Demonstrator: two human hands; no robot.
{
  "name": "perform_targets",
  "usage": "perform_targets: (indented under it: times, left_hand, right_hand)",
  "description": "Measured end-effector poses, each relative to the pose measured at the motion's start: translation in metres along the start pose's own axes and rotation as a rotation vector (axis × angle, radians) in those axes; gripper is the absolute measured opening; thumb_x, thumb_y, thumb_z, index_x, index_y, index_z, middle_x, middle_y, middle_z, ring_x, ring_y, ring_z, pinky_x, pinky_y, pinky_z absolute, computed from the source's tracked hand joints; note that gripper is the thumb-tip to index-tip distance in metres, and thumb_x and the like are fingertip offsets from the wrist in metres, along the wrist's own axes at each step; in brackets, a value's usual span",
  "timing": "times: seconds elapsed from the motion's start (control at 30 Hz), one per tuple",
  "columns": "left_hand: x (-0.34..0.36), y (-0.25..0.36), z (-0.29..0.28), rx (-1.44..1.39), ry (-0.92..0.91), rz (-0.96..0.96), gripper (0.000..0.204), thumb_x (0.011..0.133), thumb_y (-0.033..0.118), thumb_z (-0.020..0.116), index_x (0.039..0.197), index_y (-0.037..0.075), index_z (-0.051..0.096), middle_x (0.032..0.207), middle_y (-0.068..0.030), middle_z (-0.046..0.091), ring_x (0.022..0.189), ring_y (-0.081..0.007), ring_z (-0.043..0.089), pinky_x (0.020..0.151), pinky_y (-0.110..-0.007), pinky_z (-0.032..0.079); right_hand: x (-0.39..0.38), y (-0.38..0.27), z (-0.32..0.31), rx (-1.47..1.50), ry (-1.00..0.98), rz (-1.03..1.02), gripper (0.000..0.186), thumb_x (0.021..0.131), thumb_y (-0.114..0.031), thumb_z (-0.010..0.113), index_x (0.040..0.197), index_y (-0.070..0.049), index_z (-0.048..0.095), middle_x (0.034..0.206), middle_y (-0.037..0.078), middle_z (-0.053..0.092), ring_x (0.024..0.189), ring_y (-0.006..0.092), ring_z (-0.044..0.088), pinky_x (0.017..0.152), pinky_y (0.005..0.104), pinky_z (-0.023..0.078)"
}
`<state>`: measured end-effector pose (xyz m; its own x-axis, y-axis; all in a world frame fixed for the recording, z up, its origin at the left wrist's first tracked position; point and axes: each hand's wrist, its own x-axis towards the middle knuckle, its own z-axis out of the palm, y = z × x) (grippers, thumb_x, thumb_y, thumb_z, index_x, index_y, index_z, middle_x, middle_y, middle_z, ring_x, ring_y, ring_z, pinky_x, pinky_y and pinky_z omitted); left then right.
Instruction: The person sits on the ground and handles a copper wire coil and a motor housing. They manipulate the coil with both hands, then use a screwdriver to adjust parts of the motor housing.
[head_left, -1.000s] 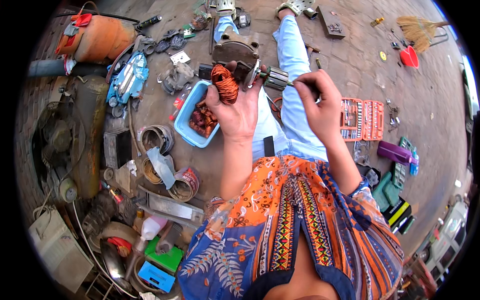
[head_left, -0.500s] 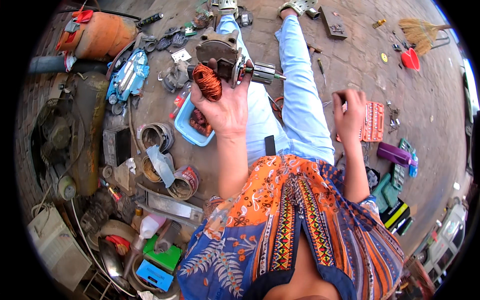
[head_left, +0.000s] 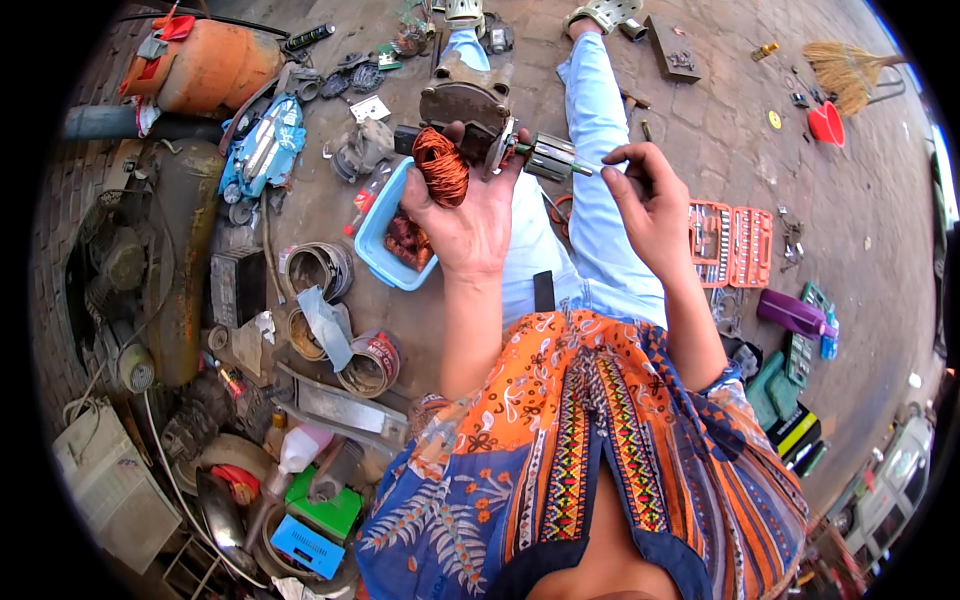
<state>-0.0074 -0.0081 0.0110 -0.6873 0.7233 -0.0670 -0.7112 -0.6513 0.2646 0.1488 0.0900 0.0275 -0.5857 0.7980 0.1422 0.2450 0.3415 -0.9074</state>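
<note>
My left hand [head_left: 470,222] is raised palm up, its fingers curled around a motor part. A bundle of orange-brown copper wire [head_left: 440,166] lies against the palm at the thumb. Out to the right of the fingers sticks a ribbed metal rotor [head_left: 550,157] with a thin shaft. Just beyond the fingertips is a dark, dirty metal housing [head_left: 462,104]; whether the hand bears it I cannot tell. Close to the shaft's end, my right hand [head_left: 652,198] has its thumb and forefinger bent toward each other and the other fingers folded. Anything pinched there is too small to see.
A blue plastic tub [head_left: 378,258] with copper windings stands left of my legs. Several cans, a can [head_left: 370,364] among them, and machine parts crowd the left. To the right lie a red socket set [head_left: 750,248], a purple case [head_left: 788,308] and a broom [head_left: 845,72].
My right hand has moved left and up to the tip of the rotor shaft. The left hand, with the rotor and copper wire, has shifted slightly right.
</note>
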Motion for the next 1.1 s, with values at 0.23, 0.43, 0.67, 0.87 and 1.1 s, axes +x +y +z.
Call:
perform_targets:
  times: [0.23, 0.43, 0.67, 0.87, 1.1]
  left_hand:
    - [0.001, -0.014, -0.003, 0.018, 0.024, -0.046, 0.050, 0.081, 0.042, 0.066, 0.119, 0.009, 0.055, 0.119, -0.0083, 0.058, 0.113, -0.0339, 0.052, 0.101, -0.062, 0.036]
    - [0.003, -0.004, -0.004, -0.057, 0.026, -0.028, 0.046, 0.083, 0.041, 0.064, 0.117, 0.011, 0.057, 0.119, -0.0052, 0.059, 0.115, -0.0300, 0.052, 0.102, -0.063, 0.031]
    - [0.009, 0.013, -0.010, -0.080, 0.054, 0.041, 0.052, 0.076, 0.038, 0.067, 0.114, 0.004, 0.059, 0.130, -0.0166, 0.048, 0.123, -0.0387, 0.040, 0.108, -0.062, 0.022]
    - [0.007, 0.001, -0.005, -0.112, 0.059, -0.036, 0.051, 0.082, 0.043, 0.065, 0.116, 0.006, 0.058, 0.121, -0.0102, 0.059, 0.115, -0.0331, 0.051, 0.104, -0.064, 0.029]
    - [0.000, -0.001, -0.005, -0.072, -0.012, -0.045, 0.054, 0.081, 0.044, 0.065, 0.117, 0.004, 0.058, 0.120, -0.0114, 0.058, 0.114, -0.0354, 0.051, 0.103, -0.063, 0.032]
  right_hand:
    - [-0.003, -0.016, 0.031, -0.243, 0.043, -0.447, 0.012, 0.072, 0.000, 0.067, 0.079, -0.006, 0.059, 0.071, 0.007, 0.056, 0.063, 0.0231, 0.059, 0.053, 0.0320, 0.047]
    - [-0.031, 0.020, 0.028, -0.474, -0.147, -0.387, 0.012, 0.071, -0.006, 0.064, 0.075, -0.008, 0.053, 0.070, 0.006, 0.055, 0.068, 0.0259, 0.059, 0.054, 0.0379, 0.047]
    - [-0.036, 0.054, -0.033, -0.460, 0.189, 0.137, 0.011, 0.083, -0.009, 0.064, 0.092, -0.003, 0.062, 0.079, 0.011, 0.062, 0.075, 0.0247, 0.062, 0.067, 0.0332, 0.048]
    - [-0.007, 0.020, -0.012, -0.179, 0.140, -0.246, 0.038, 0.079, -0.012, 0.068, 0.113, -0.003, 0.058, 0.110, 0.013, 0.060, 0.107, 0.0273, 0.054, 0.094, 0.0358, 0.040]
    - [-0.003, 0.003, 0.007, 0.036, 0.026, -0.046, 0.013, 0.077, -0.004, 0.069, 0.089, -0.002, 0.065, 0.079, 0.008, 0.060, 0.075, 0.0192, 0.057, 0.069, 0.0308, 0.045]
